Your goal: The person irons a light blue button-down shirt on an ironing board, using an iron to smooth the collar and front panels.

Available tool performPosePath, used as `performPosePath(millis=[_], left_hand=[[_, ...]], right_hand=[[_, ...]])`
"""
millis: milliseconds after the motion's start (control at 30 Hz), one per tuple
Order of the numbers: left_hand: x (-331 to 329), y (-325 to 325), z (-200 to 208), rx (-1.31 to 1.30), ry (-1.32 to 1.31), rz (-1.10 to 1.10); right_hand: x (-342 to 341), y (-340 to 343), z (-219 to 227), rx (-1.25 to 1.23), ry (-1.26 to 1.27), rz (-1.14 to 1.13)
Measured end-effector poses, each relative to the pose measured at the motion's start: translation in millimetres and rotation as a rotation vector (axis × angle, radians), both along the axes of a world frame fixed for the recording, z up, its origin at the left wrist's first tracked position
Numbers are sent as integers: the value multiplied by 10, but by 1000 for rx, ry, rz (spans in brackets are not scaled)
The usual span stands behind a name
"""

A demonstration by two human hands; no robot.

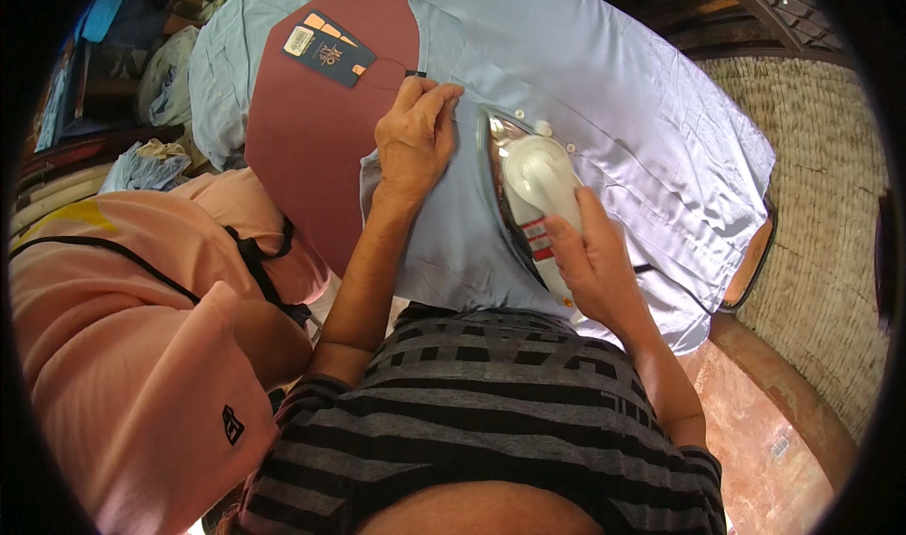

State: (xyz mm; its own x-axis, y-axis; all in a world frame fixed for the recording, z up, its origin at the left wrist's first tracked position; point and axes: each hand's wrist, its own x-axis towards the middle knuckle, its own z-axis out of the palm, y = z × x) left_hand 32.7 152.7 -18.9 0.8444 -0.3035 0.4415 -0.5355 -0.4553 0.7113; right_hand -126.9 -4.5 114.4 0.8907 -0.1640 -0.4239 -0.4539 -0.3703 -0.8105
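Observation:
A light blue garment (651,91) with small white buttons is spread over a board with a dull red cover (311,120). My right hand (595,266) is wrapped around the handle of a white clothes iron (541,172), whose metal soleplate rests on the garment beside the buttons. My left hand (415,139) is closed, its fingertips pinching the garment's edge close to a small black label (413,74). A dark hang tag (328,50) with a white sticker lies on the red cover, joined by a thin string that runs toward the left fingers.
Left of me is a person in a peach shirt (142,346) with a black strap, close to my left arm. More light blue cloth (250,40) hangs by the board's far left side. A woven mat surface (802,167) lies to the right, above a reddish floor (755,422).

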Motion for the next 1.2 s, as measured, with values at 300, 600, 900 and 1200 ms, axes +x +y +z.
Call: performPosePath(millis=[300,600,900,1200], left_hand=[[17,9,-6,-5,-20,21],[11,14,-12,-25,33,4],[-22,-31,12,-27,24,9],[-52,34,34,1,-27,12]], right_hand=[[-204,-17,-43,57,11,-86],[11,51,14,40,4,-42],[-181,-45,-25,16,-54,-70],[-439,-233,-74,-71,-82,-4]])
